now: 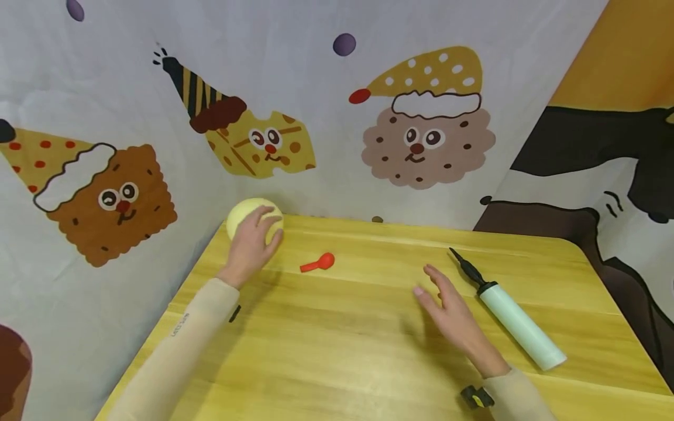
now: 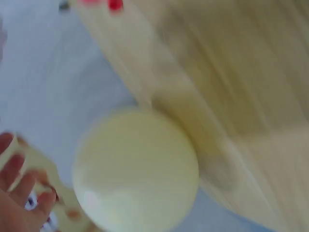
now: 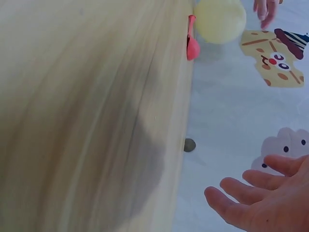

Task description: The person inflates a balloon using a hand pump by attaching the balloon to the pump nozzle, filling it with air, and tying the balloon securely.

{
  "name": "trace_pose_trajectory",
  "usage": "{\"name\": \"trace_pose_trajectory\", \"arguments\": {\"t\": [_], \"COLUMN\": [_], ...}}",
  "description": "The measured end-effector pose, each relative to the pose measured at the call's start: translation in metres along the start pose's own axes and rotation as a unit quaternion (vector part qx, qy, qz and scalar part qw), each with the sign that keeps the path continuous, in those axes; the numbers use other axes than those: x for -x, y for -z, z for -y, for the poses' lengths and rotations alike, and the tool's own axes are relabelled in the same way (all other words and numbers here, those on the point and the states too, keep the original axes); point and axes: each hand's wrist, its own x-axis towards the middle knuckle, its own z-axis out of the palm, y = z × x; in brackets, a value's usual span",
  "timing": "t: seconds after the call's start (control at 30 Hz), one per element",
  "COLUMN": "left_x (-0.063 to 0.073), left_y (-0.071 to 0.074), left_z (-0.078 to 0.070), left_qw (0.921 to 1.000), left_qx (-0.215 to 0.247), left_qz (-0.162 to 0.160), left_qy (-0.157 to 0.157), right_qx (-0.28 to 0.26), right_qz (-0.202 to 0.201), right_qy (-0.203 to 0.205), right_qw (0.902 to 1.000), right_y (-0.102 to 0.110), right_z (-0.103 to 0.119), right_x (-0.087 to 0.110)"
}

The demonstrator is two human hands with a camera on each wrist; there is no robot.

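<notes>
At the table's far left corner sits an inflated pale yellow balloon [image 1: 239, 213], round and smooth. My left hand [image 1: 251, 244] is over its near side in the head view; the left wrist view shows a gap between the fingers and the balloon [image 2: 137, 171]. A flat red balloon [image 1: 322, 262] lies just right of that hand. My right hand [image 1: 455, 318] hovers above the table with fingers spread and nothing in them. Beside it lies a mint-green hand pump [image 1: 521, 327] with a black nozzle, pointing to the back left.
The wooden table [image 1: 337, 345] meets a cloth backdrop [image 1: 326, 199] printed with cartoon biscuits and cheese along its far edge and left side. A wrist strap's black end [image 1: 234, 314] shows below the left sleeve, and a black device [image 1: 478, 397] sits at the right wrist.
</notes>
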Motion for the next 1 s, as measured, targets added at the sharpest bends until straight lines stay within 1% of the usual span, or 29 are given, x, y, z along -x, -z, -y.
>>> {"name": "trace_pose_trajectory", "arguments": {"t": [0.03,0.07,0.13,0.17,0.23,0.3,0.33,0.43,0.5,0.53,0.63,0.7,0.8,0.87,0.93,0.97,1.0], "left_x": [0.001,0.003,0.005,0.006,0.007,0.008,0.008,0.008,0.007,0.006,0.004,0.003,0.000,-0.001,-0.001,0.001,0.003], "left_y": [-0.006,-0.013,-0.029,-0.036,-0.051,-0.063,-0.067,-0.077,-0.080,-0.081,-0.082,-0.081,-0.079,-0.076,-0.076,-0.076,-0.077], "left_z": [-0.008,-0.015,-0.028,-0.034,-0.042,-0.049,-0.051,-0.056,-0.058,-0.059,-0.059,-0.058,-0.056,-0.053,-0.051,-0.051,-0.051], "left_qw": [0.9996,0.9986,0.9937,0.9901,0.9819,0.9734,0.9693,0.9570,0.9525,0.9515,0.9528,0.9513,0.9462,0.9432,0.9388,0.9300,0.9136], "left_qx": [-0.002,-0.003,-0.010,-0.011,-0.024,-0.046,-0.060,-0.100,-0.112,-0.117,-0.116,-0.113,-0.082,-0.033,0.043,0.110,0.182], "left_qz": [0.017,0.041,0.101,0.132,0.184,0.224,0.238,0.272,0.282,0.283,0.278,0.285,0.305,0.314,0.303,0.296,0.285], "left_qy": [-0.020,-0.034,-0.048,-0.047,-0.038,-0.019,-0.009,0.015,0.027,0.028,0.034,0.038,0.071,0.105,0.158,0.189,0.226], "right_qx": [0.006,0.013,0.028,0.036,0.054,0.072,0.079,0.102,0.118,0.124,0.141,0.144,0.158,0.173,0.193,0.201,0.208], "right_qz": [-0.002,-0.003,-0.010,-0.017,-0.026,-0.030,-0.029,-0.025,-0.025,-0.024,-0.027,-0.027,-0.032,-0.024,-0.008,0.005,0.021], "right_qy": [0.000,0.001,0.006,0.009,0.010,0.008,0.006,-0.003,-0.009,-0.013,-0.021,-0.022,-0.021,-0.034,-0.052,-0.063,-0.077], "right_qw": [1.0000,0.9999,0.9996,0.9992,0.9981,0.9969,0.9964,0.9945,0.9927,0.9920,0.9895,0.9889,0.9867,0.9841,0.9799,0.9776,0.9749], "right_y": [0.002,0.005,0.012,0.016,0.026,0.036,0.041,0.056,0.066,0.070,0.081,0.088,0.095,0.100,0.105,0.108,0.112], "right_z": [-0.001,-0.002,-0.004,-0.005,-0.007,-0.008,-0.009,-0.012,-0.016,-0.019,-0.028,-0.035,-0.046,-0.051,-0.057,-0.059,-0.060], "right_x": [0.001,0.002,0.004,0.005,0.008,0.012,0.014,0.020,0.023,0.024,0.028,0.030,0.034,0.036,0.038,0.039,0.040]}}
